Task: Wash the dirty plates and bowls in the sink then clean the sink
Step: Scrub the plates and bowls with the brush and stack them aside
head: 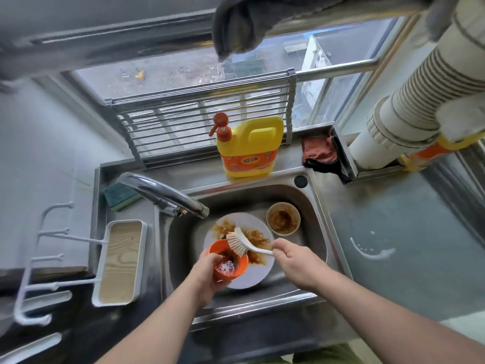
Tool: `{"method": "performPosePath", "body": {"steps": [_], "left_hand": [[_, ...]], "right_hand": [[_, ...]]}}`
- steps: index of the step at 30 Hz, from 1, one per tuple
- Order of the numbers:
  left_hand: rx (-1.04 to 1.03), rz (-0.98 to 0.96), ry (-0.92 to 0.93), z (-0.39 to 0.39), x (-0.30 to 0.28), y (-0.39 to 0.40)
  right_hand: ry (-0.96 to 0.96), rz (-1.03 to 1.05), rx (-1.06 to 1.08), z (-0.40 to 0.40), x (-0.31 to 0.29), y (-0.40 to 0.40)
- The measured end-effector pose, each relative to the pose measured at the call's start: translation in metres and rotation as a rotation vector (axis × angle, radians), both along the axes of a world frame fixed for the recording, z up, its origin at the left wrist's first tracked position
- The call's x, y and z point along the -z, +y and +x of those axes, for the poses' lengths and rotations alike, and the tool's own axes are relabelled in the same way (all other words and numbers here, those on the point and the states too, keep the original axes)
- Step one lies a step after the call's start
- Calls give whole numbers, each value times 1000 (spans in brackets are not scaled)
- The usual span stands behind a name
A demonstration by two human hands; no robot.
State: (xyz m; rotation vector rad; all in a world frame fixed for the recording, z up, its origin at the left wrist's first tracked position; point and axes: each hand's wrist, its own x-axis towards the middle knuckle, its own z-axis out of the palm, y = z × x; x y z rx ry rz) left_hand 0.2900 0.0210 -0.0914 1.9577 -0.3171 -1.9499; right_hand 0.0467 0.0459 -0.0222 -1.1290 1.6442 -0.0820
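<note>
We gripped the orange bowl (231,264) in our left hand (207,274); our right hand's (294,261) fingers (280,246) clenched the brush (244,243), its handle slanting up-left, bristles just above the bowl's far rim.

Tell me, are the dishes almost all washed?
Not yet. Nothing looks clean so far. The left hand holds the orange bowl, still with brown sauce inside, and the right hand holds the brush just above it. The white plate and the tan bowl are still dirty. After those, the sink still needs cleaning.
</note>
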Motion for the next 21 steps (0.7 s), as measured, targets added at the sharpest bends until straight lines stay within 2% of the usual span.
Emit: {"method": "performPosePath", "body": {"steps": [3,5,9,12,14,17,21], "left_hand": [[114,-54,-135,-9,-2,0],[234,-114,-206,-14,-5,-1],[326,-262,-280,-26,-9,-6],[666,-451,-567,-30,-14,-5],[771,-554,-680,-30,-13,-3],[672,-590,-652,-28,-12,-3],[406,-483,-521,-30,-9,-6]], "right_hand": [[49,19,-7,13,-8,0],[62,20,49,17,-11,2],[31,35,182,15,-9,11],[-16,11,243,10,-9,16],[-48,0,264,6,-8,21],[-75,18,266,3,-5,28],[8,-19,102,7,-7,30]]}}
